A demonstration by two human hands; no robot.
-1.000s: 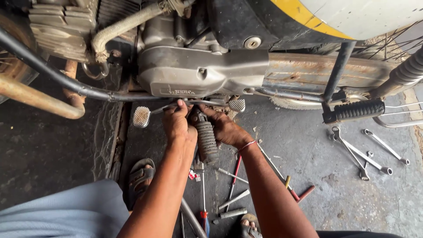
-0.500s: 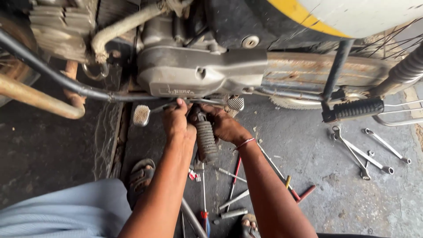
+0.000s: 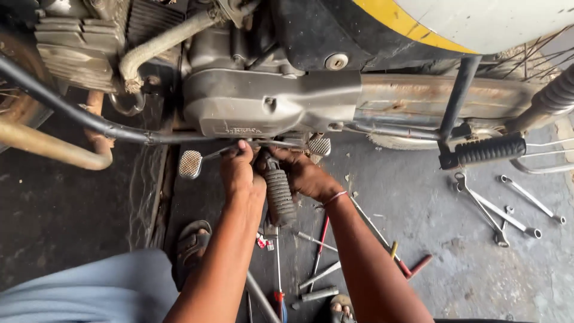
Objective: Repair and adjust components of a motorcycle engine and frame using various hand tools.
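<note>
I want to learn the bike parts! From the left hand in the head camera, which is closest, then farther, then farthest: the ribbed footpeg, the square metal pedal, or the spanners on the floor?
From the left hand:
1. Ribbed footpeg, right beside it.
2. Square metal pedal, to the hand's left.
3. Spanners, far right on the floor.

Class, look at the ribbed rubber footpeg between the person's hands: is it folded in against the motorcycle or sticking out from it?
Sticking out. The footpeg points away from the engine casing toward the camera, between the left hand and right hand.
</note>
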